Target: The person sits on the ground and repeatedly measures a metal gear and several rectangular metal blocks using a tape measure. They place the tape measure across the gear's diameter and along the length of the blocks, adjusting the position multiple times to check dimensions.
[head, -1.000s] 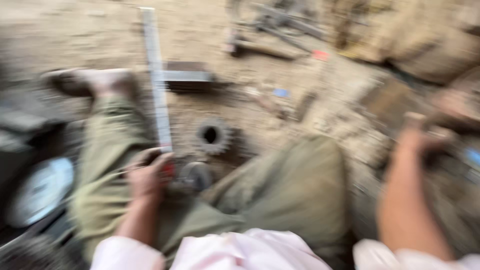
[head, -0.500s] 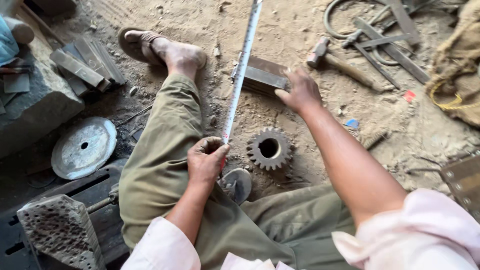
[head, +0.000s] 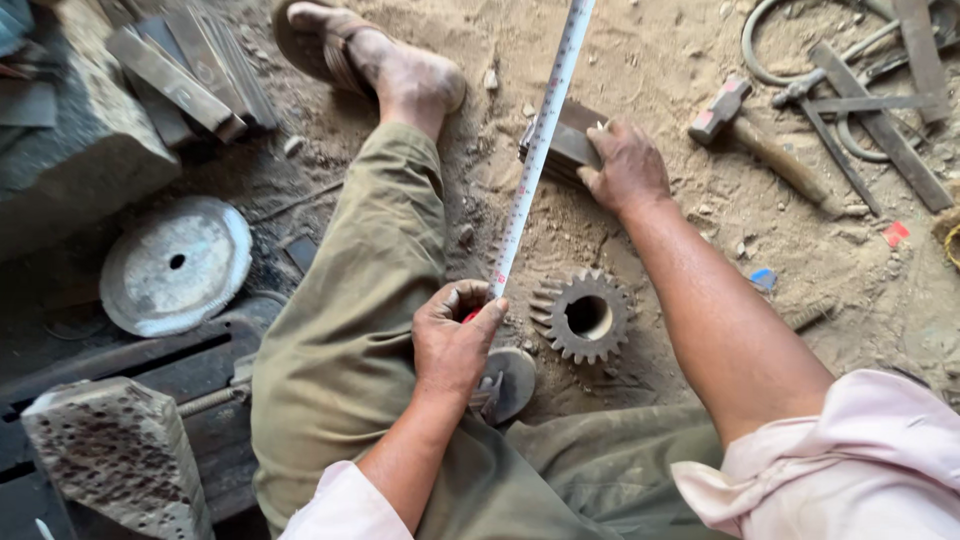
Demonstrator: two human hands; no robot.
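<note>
My left hand (head: 455, 335) grips the case of a tape measure at my knee. Its white blade (head: 540, 140) runs stiffly up and away past the top edge of the view. My right hand (head: 625, 165) rests on a dark metal block (head: 565, 140) lying in the sand beside the blade. A toothed steel gear (head: 585, 315) with a round bore lies on the ground just right of my left hand. A small round metal disc (head: 510, 380) sits below that hand.
My olive-trousered leg and sandalled foot (head: 370, 60) stretch across the sandy floor. A hammer (head: 760, 145) and metal bars (head: 880, 110) lie top right. A large grey disc (head: 175, 265), a stone block (head: 60, 140), flat metal strips (head: 180, 60) and a pitted block (head: 120, 460) are left.
The view has steadied from a blurred swing. My right hand came in from the right and settled on the metal block. The left hand keeps holding the tape.
</note>
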